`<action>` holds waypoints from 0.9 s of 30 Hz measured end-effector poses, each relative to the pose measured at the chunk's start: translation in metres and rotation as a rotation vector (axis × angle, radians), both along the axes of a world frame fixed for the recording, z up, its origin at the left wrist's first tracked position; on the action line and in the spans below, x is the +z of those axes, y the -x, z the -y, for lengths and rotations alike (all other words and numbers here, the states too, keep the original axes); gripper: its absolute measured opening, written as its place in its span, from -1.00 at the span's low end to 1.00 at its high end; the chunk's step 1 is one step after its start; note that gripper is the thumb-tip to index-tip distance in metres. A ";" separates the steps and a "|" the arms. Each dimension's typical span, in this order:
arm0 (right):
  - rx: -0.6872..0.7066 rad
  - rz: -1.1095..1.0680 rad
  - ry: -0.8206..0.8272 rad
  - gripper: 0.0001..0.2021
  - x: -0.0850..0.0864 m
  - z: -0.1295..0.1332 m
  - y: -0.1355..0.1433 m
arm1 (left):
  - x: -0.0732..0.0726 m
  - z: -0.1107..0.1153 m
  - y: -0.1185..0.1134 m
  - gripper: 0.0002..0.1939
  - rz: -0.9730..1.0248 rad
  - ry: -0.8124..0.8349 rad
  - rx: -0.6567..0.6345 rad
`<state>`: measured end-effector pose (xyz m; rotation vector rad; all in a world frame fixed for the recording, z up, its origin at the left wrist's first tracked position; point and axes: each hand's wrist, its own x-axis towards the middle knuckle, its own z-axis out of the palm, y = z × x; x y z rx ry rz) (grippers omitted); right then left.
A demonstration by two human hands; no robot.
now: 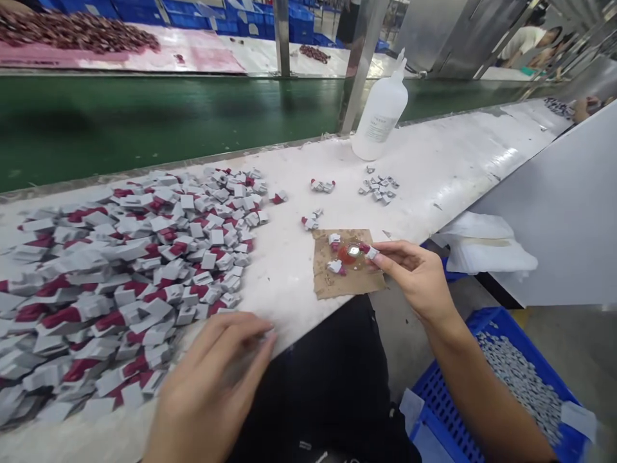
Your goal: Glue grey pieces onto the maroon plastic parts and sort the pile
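Observation:
My right hand point(417, 276) pinches a small grey-and-dark-red plastic part point(371, 252) between thumb and fingers. Its red end touches the edge of a glossy, clear-to-orange puddle point(353, 251) on a piece of brown cardboard point(325, 286). Two similar parts lie on the cardboard beside the puddle. Close to the big pile of grey-and-red parts point(159, 244), my left hand point(216, 373) is held over the table edge, thumb and forefinger nearly together. Something small and pale may be at those fingertips, but blur hides what it is.
A white squeeze bottle point(380, 119) stands behind the cardboard, near small grey pieces point(379, 188). Beyond the white table runs a green conveyor belt point(193, 122). Low at right, a blue crate point(506, 379) holds many small grey pieces. Another person point(525, 42) is far right.

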<state>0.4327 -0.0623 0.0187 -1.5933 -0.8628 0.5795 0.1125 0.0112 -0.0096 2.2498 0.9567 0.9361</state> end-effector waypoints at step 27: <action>0.005 0.168 0.027 -0.79 0.000 0.002 0.002 | 0.001 -0.015 -0.031 -0.77 -0.209 0.038 -0.022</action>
